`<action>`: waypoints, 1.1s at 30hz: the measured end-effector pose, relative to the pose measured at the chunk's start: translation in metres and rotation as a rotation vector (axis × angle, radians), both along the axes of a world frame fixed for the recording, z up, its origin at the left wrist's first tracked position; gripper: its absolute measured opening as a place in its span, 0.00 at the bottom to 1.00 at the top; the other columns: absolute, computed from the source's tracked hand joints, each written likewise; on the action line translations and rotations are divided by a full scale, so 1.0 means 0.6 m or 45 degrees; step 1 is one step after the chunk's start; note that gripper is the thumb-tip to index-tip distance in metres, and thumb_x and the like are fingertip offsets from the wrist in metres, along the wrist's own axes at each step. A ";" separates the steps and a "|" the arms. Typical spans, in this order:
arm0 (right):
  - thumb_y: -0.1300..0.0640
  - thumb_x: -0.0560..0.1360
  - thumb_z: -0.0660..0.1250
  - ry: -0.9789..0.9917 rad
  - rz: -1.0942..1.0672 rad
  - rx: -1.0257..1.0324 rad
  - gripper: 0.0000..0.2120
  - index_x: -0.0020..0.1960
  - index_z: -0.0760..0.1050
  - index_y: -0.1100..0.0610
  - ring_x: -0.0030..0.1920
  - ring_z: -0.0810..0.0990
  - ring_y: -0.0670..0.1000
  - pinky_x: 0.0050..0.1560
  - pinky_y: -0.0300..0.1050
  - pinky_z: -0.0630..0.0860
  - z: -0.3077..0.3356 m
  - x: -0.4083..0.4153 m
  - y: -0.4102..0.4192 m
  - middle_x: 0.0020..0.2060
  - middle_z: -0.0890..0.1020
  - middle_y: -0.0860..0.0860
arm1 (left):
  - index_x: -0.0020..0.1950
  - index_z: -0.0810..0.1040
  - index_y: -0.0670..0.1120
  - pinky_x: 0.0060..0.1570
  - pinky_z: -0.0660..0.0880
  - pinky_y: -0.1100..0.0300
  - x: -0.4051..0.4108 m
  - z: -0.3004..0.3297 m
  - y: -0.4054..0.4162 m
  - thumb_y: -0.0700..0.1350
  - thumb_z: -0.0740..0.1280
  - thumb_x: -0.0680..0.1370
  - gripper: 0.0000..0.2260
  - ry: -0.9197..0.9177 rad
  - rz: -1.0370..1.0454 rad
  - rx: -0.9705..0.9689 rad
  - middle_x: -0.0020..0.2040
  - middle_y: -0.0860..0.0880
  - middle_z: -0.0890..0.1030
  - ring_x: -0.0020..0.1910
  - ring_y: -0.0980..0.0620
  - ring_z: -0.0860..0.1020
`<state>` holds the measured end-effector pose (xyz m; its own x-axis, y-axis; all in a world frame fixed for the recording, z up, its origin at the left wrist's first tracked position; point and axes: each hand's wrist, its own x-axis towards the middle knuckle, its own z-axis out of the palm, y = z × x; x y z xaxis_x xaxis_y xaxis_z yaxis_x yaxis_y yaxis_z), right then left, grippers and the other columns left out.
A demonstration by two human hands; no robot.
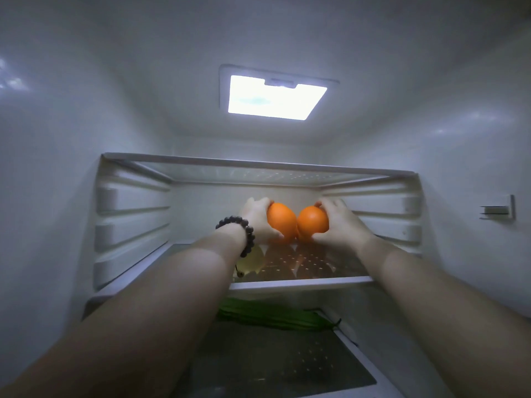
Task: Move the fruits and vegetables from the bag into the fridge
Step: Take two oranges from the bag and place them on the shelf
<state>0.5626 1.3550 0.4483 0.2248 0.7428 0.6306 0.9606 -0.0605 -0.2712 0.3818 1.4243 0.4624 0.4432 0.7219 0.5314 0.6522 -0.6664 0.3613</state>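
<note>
Below the glass shelf [301,282] lie green vegetables [275,317]. On that shelf, far back, the left hand [258,222] holds one orange [281,222] and the right hand [342,225] holds another orange [313,222]. The oranges touch in the middle, each inside its hand, low on the shelf, so the fingers likely only need to let go.

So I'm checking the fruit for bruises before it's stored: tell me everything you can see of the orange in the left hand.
The orange in the left hand is round, bright orange and smooth-skinned, with no visible marks on the side shown. The left hand grips it with fingers over its top and thumb under its front. It sits low over the glass shelf, next to the second orange; whether they touch is unclear. Its far side is hidden.
</note>
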 end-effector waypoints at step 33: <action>0.51 0.73 0.66 -0.002 0.078 0.055 0.32 0.74 0.59 0.51 0.70 0.64 0.57 0.69 0.53 0.65 -0.005 0.003 -0.020 0.72 0.63 0.54 | 0.77 0.51 0.51 0.70 0.61 0.52 -0.017 -0.002 -0.068 0.57 0.68 0.74 0.39 0.219 0.066 0.028 0.76 0.48 0.58 0.74 0.48 0.60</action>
<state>0.5647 1.3427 0.4454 0.1788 0.7272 0.6627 0.9625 0.0103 -0.2710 0.3715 1.3836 0.4611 0.4915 0.7352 0.4669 0.7370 -0.6367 0.2268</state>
